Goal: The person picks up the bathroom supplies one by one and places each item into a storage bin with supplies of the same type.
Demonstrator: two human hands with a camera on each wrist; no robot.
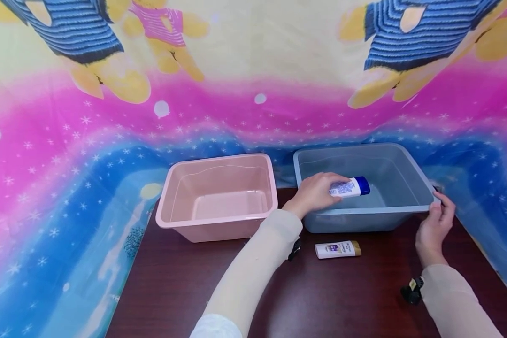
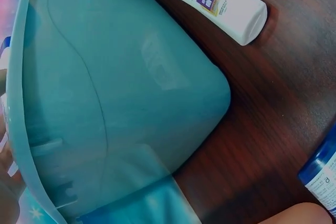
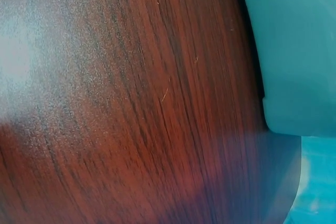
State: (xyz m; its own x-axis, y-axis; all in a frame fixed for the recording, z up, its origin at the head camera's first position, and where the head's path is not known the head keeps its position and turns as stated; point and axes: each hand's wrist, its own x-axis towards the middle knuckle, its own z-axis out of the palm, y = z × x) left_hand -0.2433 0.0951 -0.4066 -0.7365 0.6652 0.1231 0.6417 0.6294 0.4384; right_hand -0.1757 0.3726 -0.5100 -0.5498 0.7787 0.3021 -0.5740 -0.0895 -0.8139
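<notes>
One outstretched left hand grips a bottle.

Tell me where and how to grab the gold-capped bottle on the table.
Likely around its middle, from above: the gold-capped bottle lies flat, long side facing you, seemingly narrow enough to pinch across, with the gray-blue bin just behind.

The left fingers hide part of the blue-capped bottle.
</notes>
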